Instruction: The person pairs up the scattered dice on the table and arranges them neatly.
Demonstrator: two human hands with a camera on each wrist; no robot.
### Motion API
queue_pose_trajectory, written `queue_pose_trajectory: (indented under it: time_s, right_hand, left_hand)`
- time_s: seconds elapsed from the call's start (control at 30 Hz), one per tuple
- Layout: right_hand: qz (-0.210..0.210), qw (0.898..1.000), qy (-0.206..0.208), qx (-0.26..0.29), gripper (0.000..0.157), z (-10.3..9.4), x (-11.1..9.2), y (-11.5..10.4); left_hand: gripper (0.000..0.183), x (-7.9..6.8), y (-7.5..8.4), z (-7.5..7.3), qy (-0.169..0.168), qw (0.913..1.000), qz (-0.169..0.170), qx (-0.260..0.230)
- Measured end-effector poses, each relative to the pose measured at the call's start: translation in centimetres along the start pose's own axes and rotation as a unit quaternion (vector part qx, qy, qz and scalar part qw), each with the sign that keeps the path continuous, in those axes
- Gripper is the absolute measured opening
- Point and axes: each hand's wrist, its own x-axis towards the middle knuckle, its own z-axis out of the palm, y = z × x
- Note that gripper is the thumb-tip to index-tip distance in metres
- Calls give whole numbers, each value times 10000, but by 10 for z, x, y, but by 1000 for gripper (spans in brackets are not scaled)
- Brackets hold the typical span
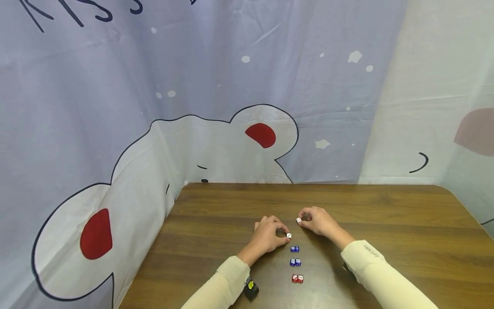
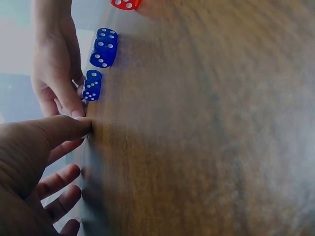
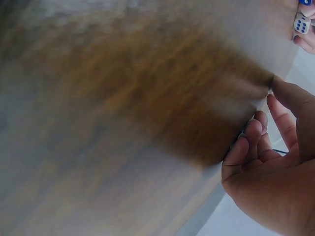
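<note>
In the head view my left hand [image 1: 266, 235] pinches a white die [image 1: 289, 235] between thumb and forefinger, just beyond the rows of dice. The same die [image 3: 301, 23] shows blue pips in the right wrist view. Farther back and to the right, my right hand [image 1: 317, 220] holds a second white die [image 1: 299, 220] at its thumb and fingertip. Nearest the left hand is a pair of blue dice [image 1: 295, 249], side by side. A second blue pair [image 1: 295, 262] sits closer to me, then a red pair [image 1: 297, 278], all roughly in one column.
The dice stand on a brown wooden table [image 1: 216, 206]. Behind it hangs a printed curtain [image 1: 216, 77] that runs along the back and left edges. A black device [image 1: 251, 289] with a yellow mark is at the left wrist.
</note>
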Motion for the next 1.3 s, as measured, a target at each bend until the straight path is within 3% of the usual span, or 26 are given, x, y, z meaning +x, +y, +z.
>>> queue_pose_trajectory:
  time_s: [0.8,1.3]
  right_hand:
    - [-281,9993,-256,-10,15,1,-19,-6]
    - [-626,9978,-185,-82,16,4,-32,-10]
  left_hand:
    - [13,-1,-2,2,109,9999,65,19]
    - [14,-2,-2,4,128,9999,68,-32]
